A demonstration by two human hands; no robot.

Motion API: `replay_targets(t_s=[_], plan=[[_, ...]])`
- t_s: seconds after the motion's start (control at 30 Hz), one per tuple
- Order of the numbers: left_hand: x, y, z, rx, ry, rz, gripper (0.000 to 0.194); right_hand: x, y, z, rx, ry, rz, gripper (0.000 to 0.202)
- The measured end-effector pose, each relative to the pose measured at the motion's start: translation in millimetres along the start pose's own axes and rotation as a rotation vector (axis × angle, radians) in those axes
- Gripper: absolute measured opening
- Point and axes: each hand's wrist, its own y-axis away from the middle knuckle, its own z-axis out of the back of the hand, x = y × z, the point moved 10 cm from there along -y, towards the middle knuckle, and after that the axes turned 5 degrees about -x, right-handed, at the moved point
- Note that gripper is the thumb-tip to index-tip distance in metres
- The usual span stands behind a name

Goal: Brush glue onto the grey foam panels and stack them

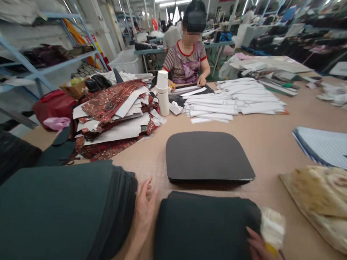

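My left hand [145, 209] is in the gap between two stacks of dark green pieces, its fingers stretched out loosely along the edge of the left stack [46, 208]; nothing shows in it. My right hand [265, 255] holds a brush with a yellow handle and pale bristles [273, 226]. Its fingertips rest on the right edge of the nearer dark green stack [206, 235]. Just beyond that stack lies a pile of dark grey panels [207, 156] with rounded far corners.
Across the table [273, 141], a co-worker [187, 55] handles strips beside a pile of white strips [232, 98]. A white bottle [163, 93] stands by patterned red-brown pieces [112, 114]. At right are a stained, cream-coloured bundle [325, 204] and striped blue sheets [329, 147].
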Motion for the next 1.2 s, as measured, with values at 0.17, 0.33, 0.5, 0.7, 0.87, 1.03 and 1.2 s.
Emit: replay_targets(t_s=[0.17,0.33,0.5,0.7,0.87,1.03,1.2], plan=[[39,71,8.5,0.142,0.037,0.149,0.057,2,9,29,-0.086,0.114,-0.018,0.031],[46,103,-18.3,0.293,0.013,0.153,0.066,0,18,27,-0.018,0.156,-0.094,0.039],[40,101,-17.3,0.202,-0.043,0.085,0.071,-5,12,23,0.064,0.117,-0.246,0.04],[30,100,-11.2,0.192,0.089,0.101,0.072,-19,-2,26,0.139,0.101,-0.402,0.046],[4,101,-15.8,0.256,0.203,0.06,0.055,-14,-4,26,0.179,0.115,-0.411,0.041],[-12,93,-24.9,0.232,0.254,0.032,0.052,-13,-7,39,0.126,0.075,-0.44,0.04],[-13,87,-41.9,0.255,0.221,-0.022,0.049,-33,-3,53,0.042,0.019,-0.492,0.046]])
